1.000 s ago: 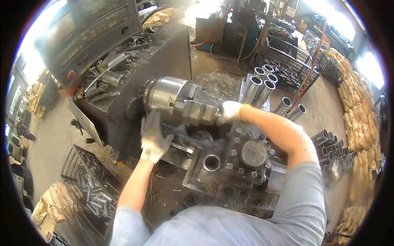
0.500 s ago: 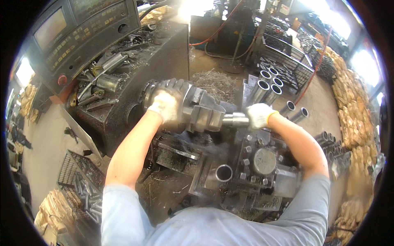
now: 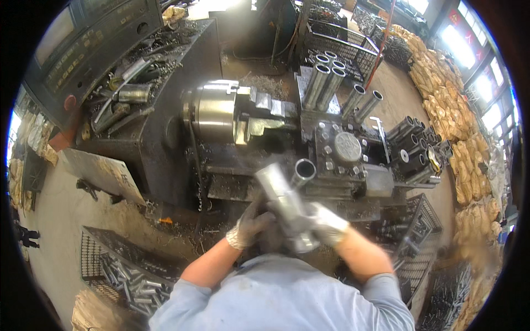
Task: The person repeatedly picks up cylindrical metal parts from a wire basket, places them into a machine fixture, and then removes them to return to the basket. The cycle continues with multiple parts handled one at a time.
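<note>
Close in front of my body, a shiny steel tube (image 3: 284, 198) is tilted and smeared by motion. My right hand (image 3: 327, 223), in a pale work glove, is closed around its lower part. Beside it, my left hand (image 3: 253, 225), in a glove with dark, dirty fingers, is against or very near the tube's left side; its fingers are blurred. Just beyond stands an upright open steel tube (image 3: 303, 172). Farther off, the lathe chuck (image 3: 216, 113) shows its stepped jaws, with no tube visible in them.
A bolted tool post (image 3: 341, 148) stands right of the chuck. Several steel tubes (image 3: 319, 85) stand behind it, and more tubes (image 3: 411, 140) lie stacked at right. A crate (image 3: 91, 254) of metal pieces sits lower left. The control panel (image 3: 72, 49) rises at upper left.
Both hands have left the chuck area and come back close to my body. A steel tube is now between them. The chuck is uncovered, and my view has shifted to the right.
</note>
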### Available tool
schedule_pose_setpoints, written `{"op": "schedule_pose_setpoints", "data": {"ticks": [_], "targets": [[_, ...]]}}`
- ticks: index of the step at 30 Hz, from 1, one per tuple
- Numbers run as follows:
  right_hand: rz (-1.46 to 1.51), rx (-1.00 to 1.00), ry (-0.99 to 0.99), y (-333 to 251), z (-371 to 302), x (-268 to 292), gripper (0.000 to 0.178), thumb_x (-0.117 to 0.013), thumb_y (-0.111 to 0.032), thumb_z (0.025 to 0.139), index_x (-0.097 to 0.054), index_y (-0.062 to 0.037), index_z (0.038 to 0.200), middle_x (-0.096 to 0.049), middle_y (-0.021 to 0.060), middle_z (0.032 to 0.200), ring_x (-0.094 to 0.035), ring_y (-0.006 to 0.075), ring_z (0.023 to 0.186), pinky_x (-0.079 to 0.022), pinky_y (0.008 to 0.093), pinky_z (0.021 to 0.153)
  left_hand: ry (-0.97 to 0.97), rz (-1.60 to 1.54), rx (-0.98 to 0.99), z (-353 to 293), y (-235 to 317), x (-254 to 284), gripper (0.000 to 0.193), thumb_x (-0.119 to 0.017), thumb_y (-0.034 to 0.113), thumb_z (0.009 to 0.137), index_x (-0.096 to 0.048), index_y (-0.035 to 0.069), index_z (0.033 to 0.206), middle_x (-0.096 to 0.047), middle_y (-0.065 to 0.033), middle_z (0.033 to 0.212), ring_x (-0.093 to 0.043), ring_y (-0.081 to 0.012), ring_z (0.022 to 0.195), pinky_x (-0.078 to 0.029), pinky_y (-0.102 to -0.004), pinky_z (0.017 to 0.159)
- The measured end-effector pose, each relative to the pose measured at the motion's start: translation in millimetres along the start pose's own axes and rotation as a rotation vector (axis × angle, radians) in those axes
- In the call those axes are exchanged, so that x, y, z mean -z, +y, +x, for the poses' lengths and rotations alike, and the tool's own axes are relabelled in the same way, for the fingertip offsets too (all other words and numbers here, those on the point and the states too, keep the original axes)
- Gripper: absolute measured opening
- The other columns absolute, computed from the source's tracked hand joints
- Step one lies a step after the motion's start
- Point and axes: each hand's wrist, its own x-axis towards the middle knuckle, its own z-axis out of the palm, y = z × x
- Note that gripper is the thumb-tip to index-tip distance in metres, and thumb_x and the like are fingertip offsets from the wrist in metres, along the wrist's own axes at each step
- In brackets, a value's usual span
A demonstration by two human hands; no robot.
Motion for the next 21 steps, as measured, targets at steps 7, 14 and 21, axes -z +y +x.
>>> {"op": "schedule_pose_setpoints", "data": {"ticks": [7,14,21], "targets": [[-0.190,-0.364,0.164,132.2,12.6,5.1,0.069,-0.089,-0.056,0.080,-0.076,0.0028,0.115,-0.076,0.0135,0.088,-0.074,0.0226,0.080,-0.060,0.0361,0.073,0.559,-0.275,0.591,-5.5,-27.2,-27.0,0.049,-0.077,0.024,0.098,-0.055,0.007,0.139,-0.069,-0.0110,0.123,-0.071,-0.0251,0.113,-0.061,-0.0445,0.092],[-0.372,-0.385,-0.030,131.2,6.1,27.2,0.063,-0.092,-0.032,0.082,-0.069,0.0033,0.129,-0.077,0.0104,0.092,-0.073,0.0179,0.078,-0.059,0.0307,0.071,0.649,-0.683,0.330,-29.3,-53.6,-2.4,0.048,-0.062,0.042,0.107,-0.063,0.002,0.133,-0.075,-0.0120,0.105,-0.075,-0.0272,0.091,-0.066,-0.0450,0.078],[-0.743,0.243,0.276,64.3,-30.7,49.5,0.031,-0.085,-0.017,0.079,-0.074,-0.0052,0.105,-0.077,0.0149,0.098,-0.076,0.0193,0.080,-0.064,0.0356,0.071,0.483,0.019,0.347,-29.7,-19.6,17.8,0.073,-0.078,0.053,0.097,-0.054,0.006,0.149,-0.074,-0.0123,0.115,-0.077,-0.0283,0.098,-0.065,-0.0432,0.088]]}}
